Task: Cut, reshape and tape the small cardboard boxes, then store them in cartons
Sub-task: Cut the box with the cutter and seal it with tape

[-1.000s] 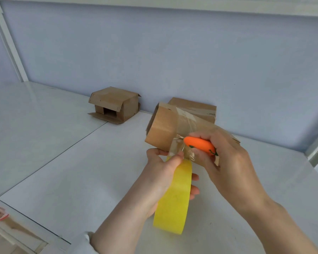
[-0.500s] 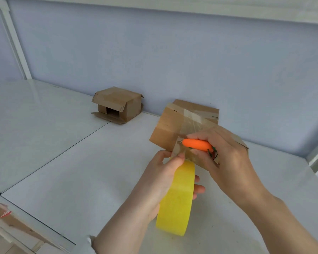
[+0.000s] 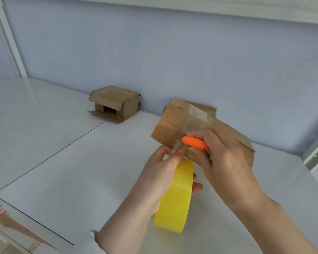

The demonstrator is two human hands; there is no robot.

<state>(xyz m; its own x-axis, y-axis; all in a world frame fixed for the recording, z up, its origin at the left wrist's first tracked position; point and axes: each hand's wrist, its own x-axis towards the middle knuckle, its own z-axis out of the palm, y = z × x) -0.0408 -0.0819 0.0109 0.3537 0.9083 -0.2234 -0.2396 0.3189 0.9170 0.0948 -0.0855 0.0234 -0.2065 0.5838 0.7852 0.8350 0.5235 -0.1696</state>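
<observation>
Box: The small cardboard box (image 3: 173,129) sits middle right, just past both hands. It is tilted, with its left end up off the counter (image 3: 62,162). I cannot tell what holds it up. Its long side runs from near left to far right. Shiny clear tape is already across its top.
Tape strip: A short clear tape strip (image 3: 178,146) goes from the yellow tape roll (image 3: 174,197) up to the box's near side.
Right hand: The right hand (image 3: 226,162) is the one nearer the box and hides part of it. Its grip is closed round an orange cutter (image 3: 195,143). The tip points left, right at the strip.
Left hand: The left hand (image 3: 160,173) holds the roll, just below the box. Its thumb presses the strip at the top of the roll.
Next move: I think the strip gets cut. It lies just left of the cutter tip, between box and roll.
Around: An open little box (image 3: 116,103) stands far left by the wall. Another brown box (image 3: 207,110) lies behind the tilted one.
</observation>
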